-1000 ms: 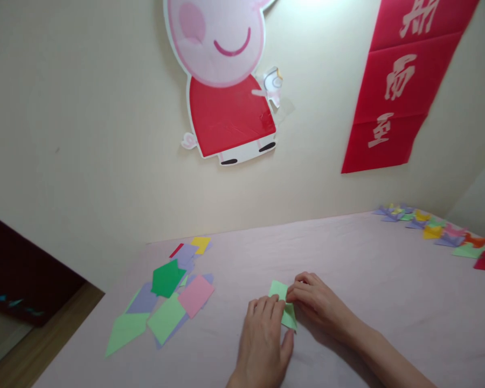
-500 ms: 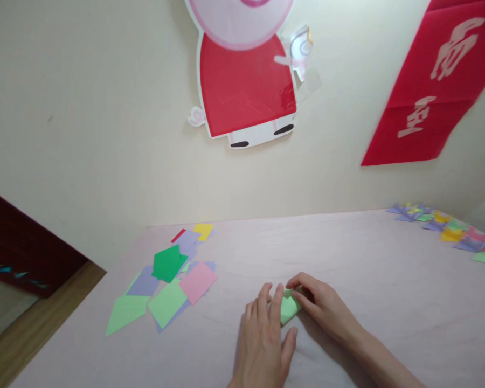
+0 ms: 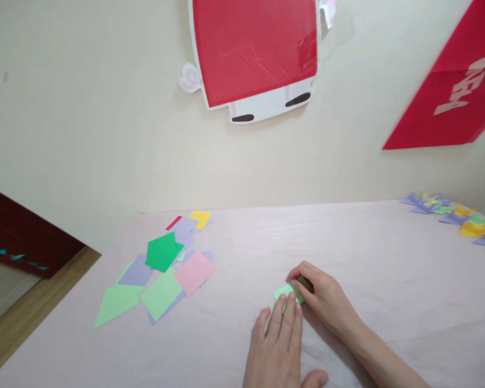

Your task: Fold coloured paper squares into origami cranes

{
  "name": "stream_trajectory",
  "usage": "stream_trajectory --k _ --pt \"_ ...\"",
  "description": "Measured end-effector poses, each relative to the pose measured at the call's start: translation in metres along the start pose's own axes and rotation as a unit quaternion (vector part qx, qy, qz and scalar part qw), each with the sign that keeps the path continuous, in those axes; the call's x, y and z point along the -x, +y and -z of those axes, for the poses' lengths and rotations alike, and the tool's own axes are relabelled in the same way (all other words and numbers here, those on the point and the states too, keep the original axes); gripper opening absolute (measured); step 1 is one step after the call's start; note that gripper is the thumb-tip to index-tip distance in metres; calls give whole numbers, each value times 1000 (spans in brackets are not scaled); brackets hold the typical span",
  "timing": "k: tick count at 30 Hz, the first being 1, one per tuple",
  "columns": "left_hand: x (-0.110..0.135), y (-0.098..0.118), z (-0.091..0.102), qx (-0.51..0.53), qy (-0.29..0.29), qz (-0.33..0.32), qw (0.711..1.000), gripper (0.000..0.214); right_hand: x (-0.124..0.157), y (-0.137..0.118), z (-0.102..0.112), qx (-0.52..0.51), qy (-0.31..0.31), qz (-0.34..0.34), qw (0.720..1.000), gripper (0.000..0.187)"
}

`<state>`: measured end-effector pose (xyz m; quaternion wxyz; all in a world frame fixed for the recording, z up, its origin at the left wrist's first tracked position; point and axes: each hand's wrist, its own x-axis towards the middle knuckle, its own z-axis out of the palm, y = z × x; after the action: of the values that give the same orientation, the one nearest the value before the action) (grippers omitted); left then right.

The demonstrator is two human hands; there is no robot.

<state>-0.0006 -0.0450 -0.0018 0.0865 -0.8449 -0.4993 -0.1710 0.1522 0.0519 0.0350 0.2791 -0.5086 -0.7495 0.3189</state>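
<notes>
A small folded piece of light green paper (image 3: 282, 291) lies on the pale pink cloth surface, partly covered by fingers. My left hand (image 3: 278, 342) is stretched out flat, its fingertips resting on the near side of the paper and the thumb spread to the right. At the paper's far right edge, my right hand (image 3: 324, 296) pinches it between thumb and curled forefinger. The fold beneath my fingers is mostly hidden.
Sheets of coloured paper overlap on the left, among them a pink sheet (image 3: 194, 273) and a dark green sheet (image 3: 161, 252). Folded paper pieces (image 3: 455, 218) line the far right edge. A wall (image 3: 105, 134) stands behind the surface.
My left hand has turned, its fingers now closer together and flat on the paper's near side. More of the paper's left corner shows. The camera view has tilted slightly downward.
</notes>
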Motion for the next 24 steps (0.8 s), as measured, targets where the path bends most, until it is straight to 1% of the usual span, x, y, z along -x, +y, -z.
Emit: stream_trajectory --k 2,9,15,17,20,24 --pt "0 0 1 6 -7 6 1000 80 0 0 -1 6 -1 -1 1000 14" --pt "-1 0 1 50 -58 18 997 82 -2 4 -4 30 -2 12 999 15" --pt "-5 -3 13 104 -142 32 984 83 -2 5 -6 45 0 22 999 16" --pt "-6 -5 17 118 -161 35 979 83 -1 6 -7 50 2 25 998 16" --pt "-8 -6 18 129 -164 40 977 84 -1 6 -7 60 7 31 998 16" --pt "-9 -4 16 130 -141 42 981 84 0 4 -7 74 6 37 997 16"
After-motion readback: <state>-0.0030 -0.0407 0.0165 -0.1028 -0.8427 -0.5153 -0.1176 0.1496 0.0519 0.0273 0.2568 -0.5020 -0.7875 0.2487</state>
